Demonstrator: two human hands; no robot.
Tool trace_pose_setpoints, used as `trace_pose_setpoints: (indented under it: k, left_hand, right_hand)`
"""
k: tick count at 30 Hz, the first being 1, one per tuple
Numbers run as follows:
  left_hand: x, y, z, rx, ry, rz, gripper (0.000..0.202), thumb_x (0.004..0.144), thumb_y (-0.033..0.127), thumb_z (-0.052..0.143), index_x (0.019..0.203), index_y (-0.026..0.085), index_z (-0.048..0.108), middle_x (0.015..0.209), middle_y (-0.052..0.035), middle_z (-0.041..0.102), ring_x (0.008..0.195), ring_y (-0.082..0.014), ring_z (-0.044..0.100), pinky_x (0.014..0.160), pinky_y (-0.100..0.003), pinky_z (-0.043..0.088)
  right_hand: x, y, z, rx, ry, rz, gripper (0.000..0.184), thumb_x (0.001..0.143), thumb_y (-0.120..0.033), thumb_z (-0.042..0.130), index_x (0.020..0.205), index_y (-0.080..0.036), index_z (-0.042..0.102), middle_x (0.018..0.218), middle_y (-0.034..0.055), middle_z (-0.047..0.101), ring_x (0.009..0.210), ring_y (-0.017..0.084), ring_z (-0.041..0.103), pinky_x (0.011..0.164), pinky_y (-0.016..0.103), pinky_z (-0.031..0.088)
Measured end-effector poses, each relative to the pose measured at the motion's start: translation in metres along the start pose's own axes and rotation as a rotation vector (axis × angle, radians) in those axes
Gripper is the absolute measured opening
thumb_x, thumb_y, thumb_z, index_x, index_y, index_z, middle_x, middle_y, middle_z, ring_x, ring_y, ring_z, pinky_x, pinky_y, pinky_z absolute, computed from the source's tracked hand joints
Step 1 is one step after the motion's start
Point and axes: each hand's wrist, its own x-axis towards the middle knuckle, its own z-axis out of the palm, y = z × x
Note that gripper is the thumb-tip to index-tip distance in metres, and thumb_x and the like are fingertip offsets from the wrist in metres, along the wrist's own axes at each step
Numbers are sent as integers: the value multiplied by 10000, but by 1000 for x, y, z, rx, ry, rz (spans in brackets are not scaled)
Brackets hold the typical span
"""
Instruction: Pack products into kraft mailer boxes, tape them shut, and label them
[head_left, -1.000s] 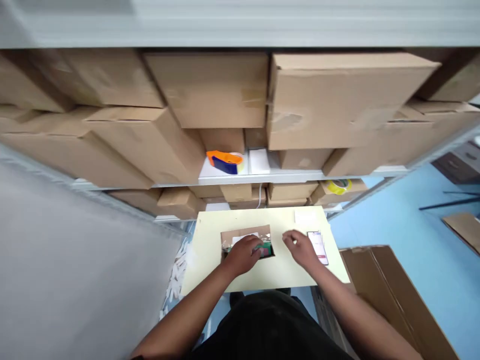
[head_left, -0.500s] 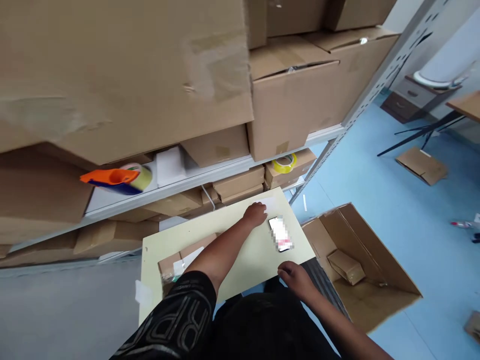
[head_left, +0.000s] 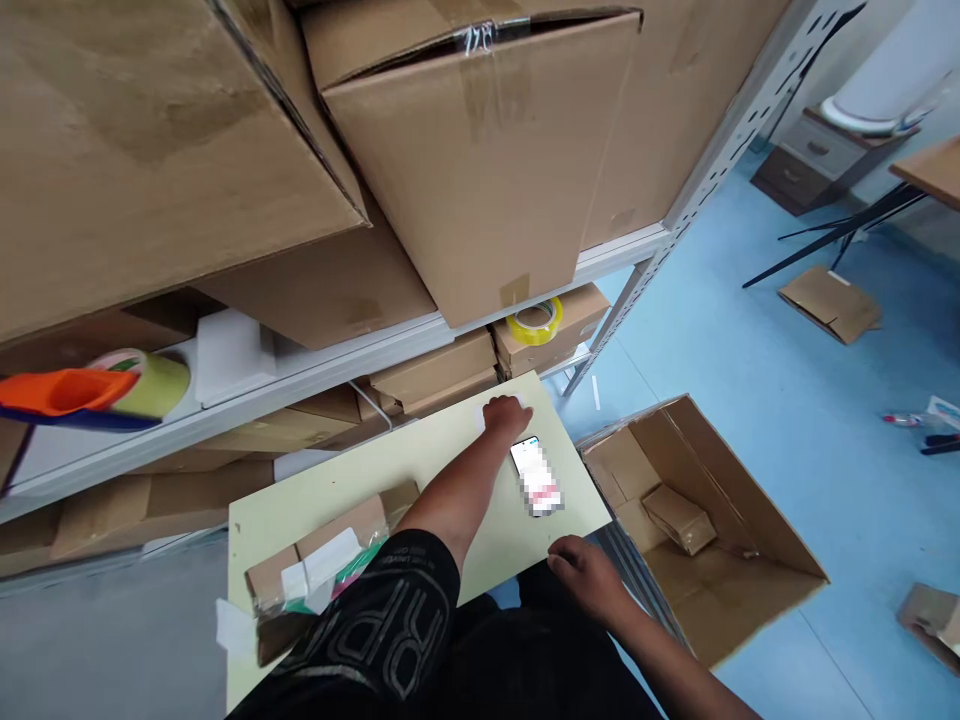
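The head camera looks forward and down over the table (head_left: 499,540).

I watch a packing stockroom remotely: taped cartons (head_left: 480,170) and packing tape (head_left: 553,327) line metal shelving (head_left: 679,215) beyond the left hand (head_left: 508,415); an open carton (head_left: 750,500) flanks the right hand (head_left: 589,575).

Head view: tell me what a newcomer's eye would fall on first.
Probably the bright orange-and-blue tape dispenser on the shelf at far left, with the yellow tape roll on a box below as a second splash of colour. The lit phone on the table also stands out, just nearer than the left hand, as does the big open carton beside the table, holding a smaller box.
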Motion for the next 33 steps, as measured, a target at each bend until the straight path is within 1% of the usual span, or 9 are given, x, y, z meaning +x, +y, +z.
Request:
trace_pose_setpoints:
  k: [6, 11, 16, 19, 22, 24, 26, 29, 33]
  left_hand:
    - [0, -12, -8, -93, -74, -80, 348, 934, 385, 504, 1117, 180, 717, 1184, -154, 729, 1031, -294, 697, 785, -338, 513]
    - [-7, -30, -14, -147, -76, -92, 259, 888, 326, 581, 1036, 177, 733, 1161, -146, 735, 1012, -275, 709, 752, -307, 509]
    - [-17, -38, -13, -200, -54, -68, 268, 909, 405, 577, 941, 196, 741, 1079, -114, 757, 992, -263, 707, 739, -304, 501]
    - [-22, -44, -12, -247, -57, -44, 427, 932, 589, 522, 899, 219, 731, 1007, -83, 765, 950, -255, 712, 732, -307, 499]
    - [-25, -55, -11, -287, 39, -144, 599, 969, 693, 353, 1003, 213, 709, 1126, -117, 742, 1067, -287, 690, 813, -346, 505]
    - [-25, -67, -8, -284, 96, -259, 627, 968, 694, 343, 1135, 183, 667, 1272, -172, 682, 1180, -329, 645, 880, -390, 500]
    - [-24, -78, -5, -267, 65, -315, 641, 929, 704, 435, 1220, 165, 621, 1336, -201, 640, 1225, -357, 619, 902, -412, 499]
    - [-21, -89, 2, -259, -14, -308, 562, 878, 654, 571, 1186, 187, 636, 1269, -168, 682, 1181, -337, 645, 875, -384, 509]
    - [-19, -95, 7, -271, -15, -310, 381, 907, 542, 572, 1088, 223, 676, 1194, -119, 725, 1105, -285, 678, 832, -344, 510]
  right_hand:
    - [6, -1, -5, 31, -6, -3, 270, 919, -384, 533, 956, -212, 738, 1000, 76, 749, 933, 234, 683, 824, 317, 477]
    - [10, -8, -6, 28, -18, -11, 277, 920, -396, 529, 945, -214, 736, 984, 72, 749, 914, 232, 680, 797, 313, 470]
    - [15, -15, -4, 34, -37, -31, 280, 918, -410, 534, 938, -217, 737, 987, 71, 750, 916, 234, 681, 800, 316, 473]
    - [16, -16, -2, 40, -35, -33, 276, 916, -414, 540, 942, -216, 731, 982, 70, 747, 914, 236, 681, 805, 321, 476]
    - [16, -19, -2, 38, -46, -33, 269, 918, -408, 538, 939, -215, 724, 970, 67, 743, 908, 234, 679, 802, 322, 476]
    - [16, -20, -2, 38, -51, -27, 267, 916, -407, 537, 929, -216, 723, 965, 67, 744, 909, 236, 679, 805, 325, 476]
    - [15, -22, -3, 46, -53, -13, 272, 914, -416, 538, 933, -218, 724, 972, 69, 746, 914, 239, 681, 807, 326, 478]
    - [13, -24, -5, 59, -59, 1, 287, 915, -432, 537, 956, -221, 727, 990, 73, 749, 923, 244, 683, 808, 330, 482]
    - [12, -22, -7, 67, -63, -12, 288, 915, -434, 542, 957, -218, 728, 993, 75, 750, 931, 247, 682, 818, 336, 482]
